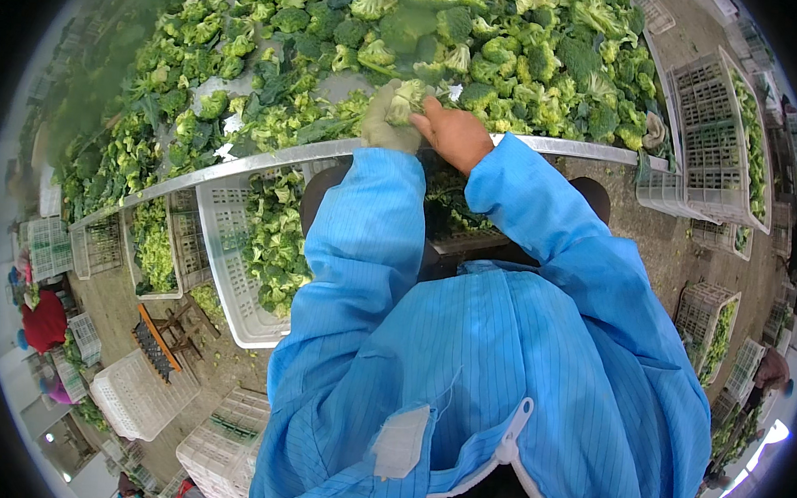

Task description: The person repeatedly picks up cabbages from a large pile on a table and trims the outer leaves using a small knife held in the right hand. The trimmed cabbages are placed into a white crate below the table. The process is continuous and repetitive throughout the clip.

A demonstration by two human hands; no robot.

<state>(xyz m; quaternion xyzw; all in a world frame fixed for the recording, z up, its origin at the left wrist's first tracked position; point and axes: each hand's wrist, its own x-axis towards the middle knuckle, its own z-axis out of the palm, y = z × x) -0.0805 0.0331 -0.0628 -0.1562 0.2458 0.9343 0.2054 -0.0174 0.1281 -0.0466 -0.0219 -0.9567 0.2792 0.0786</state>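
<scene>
My left hand (386, 123), in a pale glove, holds a cut broccoli floret (406, 102) just above the table's near edge. Close against the floret's right side is my bare right hand (457, 134), its fingers curled and the thumb towards the stem. Whether a tool sits inside that curl is hidden. Beyond both hands, a heap of broccoli pieces (516, 66) and loose leaves covers much of the metal-edged table (268, 159).
Below the table edge on the left stands a white plastic crate (226, 240) of florets, beside another filled crate (155, 250). Stacked crates (709, 130) rise at the right. A folding stool (163, 345) and an upturned crate (144, 391) lie at lower left. Other people (44, 322) are farther off.
</scene>
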